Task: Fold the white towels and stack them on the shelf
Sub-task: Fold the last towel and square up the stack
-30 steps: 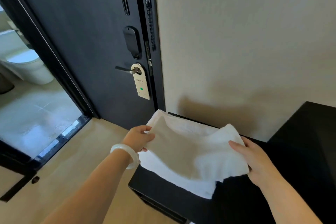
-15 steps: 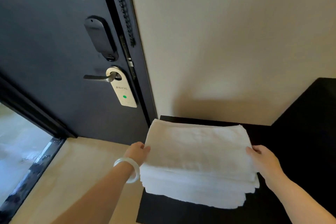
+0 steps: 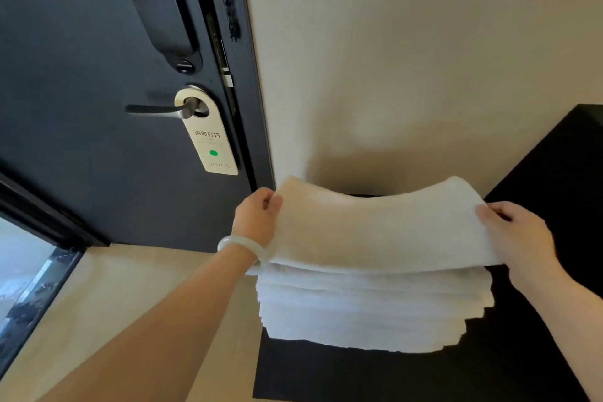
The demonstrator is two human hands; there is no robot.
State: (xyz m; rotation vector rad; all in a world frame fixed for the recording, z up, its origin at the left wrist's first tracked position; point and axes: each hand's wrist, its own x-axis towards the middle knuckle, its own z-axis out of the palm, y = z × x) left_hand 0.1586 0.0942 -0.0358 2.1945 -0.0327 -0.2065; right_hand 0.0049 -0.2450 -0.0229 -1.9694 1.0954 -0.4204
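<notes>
A stack of folded white towels (image 3: pixel 368 313) lies on a black shelf (image 3: pixel 326 372) against the beige wall. The top towel (image 3: pixel 375 228) is lifted at its far edge, with its middle sagging. My left hand (image 3: pixel 257 219), with a pale bangle on the wrist, grips its far left corner. My right hand (image 3: pixel 515 232) pinches its far right corner between thumb and fingers. The near edge of the top towel still rests on the stack.
A dark door (image 3: pixel 98 91) with a lever handle (image 3: pixel 160 109) and a hanging tag (image 3: pixel 210 137) stands at left, close to my left hand. A taller black cabinet (image 3: pixel 561 166) rises at right. Beige floor (image 3: pixel 107 297) lies below left.
The towel was laid flat on the stack half a second ago. Now both hands have raised its far corners, and the view has moved closer.
</notes>
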